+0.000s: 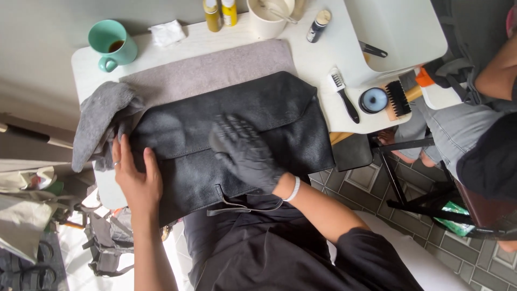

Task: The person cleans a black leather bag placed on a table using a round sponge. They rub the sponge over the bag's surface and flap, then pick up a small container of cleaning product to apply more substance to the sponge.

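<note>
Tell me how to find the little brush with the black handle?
Start at the big black leather bag on the white table. Just past its right edge lies the small brush, beside a round blue tin. Unlike the wooden brush, it is slim with white bristles.

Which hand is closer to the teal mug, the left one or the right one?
Left. The bare left hand rests on the black leather bag's left edge, below the teal mug. The gloved right hand lies on the bag's middle, farther away.
</note>
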